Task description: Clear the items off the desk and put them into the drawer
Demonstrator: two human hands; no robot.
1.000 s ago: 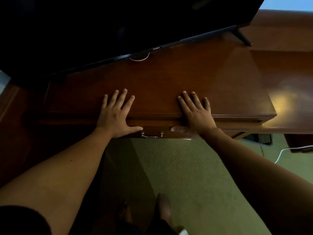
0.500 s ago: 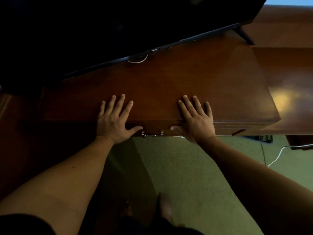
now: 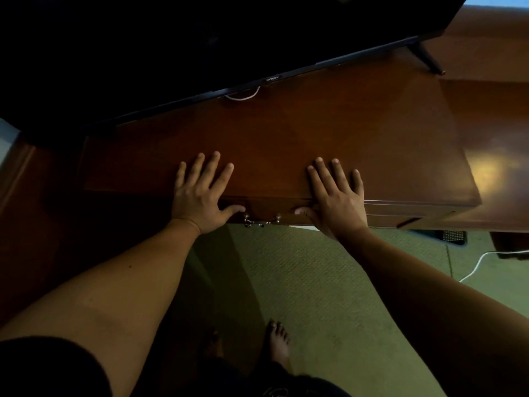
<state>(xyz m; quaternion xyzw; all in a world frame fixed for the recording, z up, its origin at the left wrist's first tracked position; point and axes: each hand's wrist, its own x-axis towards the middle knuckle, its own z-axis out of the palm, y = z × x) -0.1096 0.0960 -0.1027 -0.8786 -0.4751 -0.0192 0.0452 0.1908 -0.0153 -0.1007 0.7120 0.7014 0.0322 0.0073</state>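
The dark wooden desk (image 3: 357, 133) fills the middle of the view. My left hand (image 3: 200, 193) lies flat on its front edge with fingers spread, the thumb against the drawer front. My right hand (image 3: 336, 196) lies flat about a hand's width to the right, its thumb also on the drawer front. Between the two thumbs sits the closed drawer front (image 3: 269, 209) with its brass handle (image 3: 262, 220). No loose items show on the desk top.
A black television (image 3: 200, 38) stands at the back of the desk on a slanted foot (image 3: 426, 58), with a white cable (image 3: 243, 96) under it. Green carpet (image 3: 315, 282), my bare feet (image 3: 277, 342) and a white floor cable (image 3: 483, 262) lie below.
The drawer front has slid in under the desk edge. Both hands stay flat on the front edge in nearly the same places.
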